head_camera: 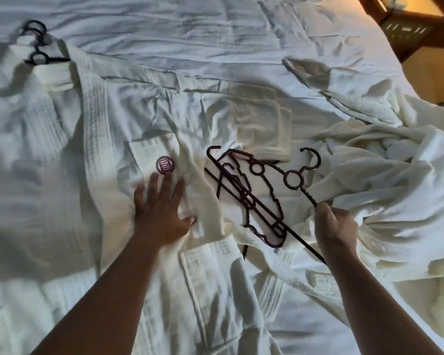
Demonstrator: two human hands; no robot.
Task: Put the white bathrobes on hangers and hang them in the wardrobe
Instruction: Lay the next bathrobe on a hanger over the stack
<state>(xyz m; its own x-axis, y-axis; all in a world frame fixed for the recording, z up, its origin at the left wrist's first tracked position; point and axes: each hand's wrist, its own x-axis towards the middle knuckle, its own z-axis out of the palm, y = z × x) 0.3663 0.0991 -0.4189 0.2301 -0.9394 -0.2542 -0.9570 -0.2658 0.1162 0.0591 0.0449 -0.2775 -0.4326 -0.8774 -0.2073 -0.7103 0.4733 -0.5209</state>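
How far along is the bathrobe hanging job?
Done: the left robe has a hanger at its collar. In hand: the right hand grips a second hanger by the crumpled robe; the left hand rests on the left robe. Left: both robes lie on the bed, nothing hung.

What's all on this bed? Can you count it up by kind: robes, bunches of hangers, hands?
White bathrobes: 2 (flat bathrobe, crumpled bathrobe)
Bunches of dark hangers: 2 (collar bunch, middle bunch); too tangled to count singly
Hands: 2 (left hand flat on the flat bathrobe, right hand gripping a hanger of the middle bunch)
Total: 6
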